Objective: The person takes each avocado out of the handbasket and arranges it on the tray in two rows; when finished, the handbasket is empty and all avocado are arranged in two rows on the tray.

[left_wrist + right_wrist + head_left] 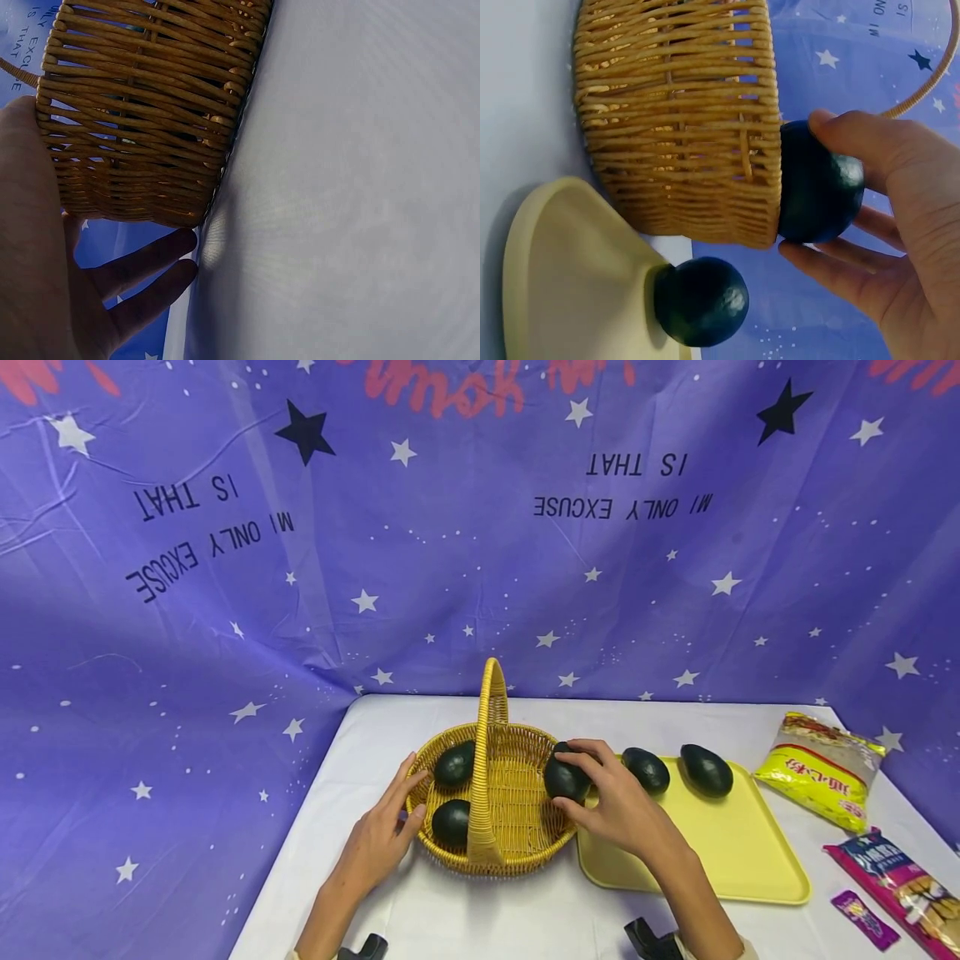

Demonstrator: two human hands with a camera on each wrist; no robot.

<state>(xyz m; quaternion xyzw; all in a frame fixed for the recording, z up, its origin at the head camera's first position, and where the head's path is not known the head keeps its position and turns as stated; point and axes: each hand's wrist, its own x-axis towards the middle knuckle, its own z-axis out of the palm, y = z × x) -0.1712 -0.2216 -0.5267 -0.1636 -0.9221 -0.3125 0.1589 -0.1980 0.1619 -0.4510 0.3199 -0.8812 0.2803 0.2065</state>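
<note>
My right hand (626, 810) holds a dark avocado (567, 774) between thumb and fingers at the right rim of the wicker basket (525, 856). The right wrist view shows that avocado (817, 184) at the height of the rim, overlapping it. Inside the basket, left of its tall handle, lie two more avocados, one farther back (454, 766) and one nearer (451, 823). At the basket's left rim is my left hand (377, 843), its thumb and fingers spread and fairly straight against the wicker side.
A yellow tray (720, 860) right of the basket bears two avocados, one by the basket (646, 772) and another (707, 771) farther right. Beyond it lie a yellow food bag (821, 772), a pink-and-blue snack pack (903, 889) and a small purple packet (865, 920). A purple star-print cloth (480, 568) hangs behind.
</note>
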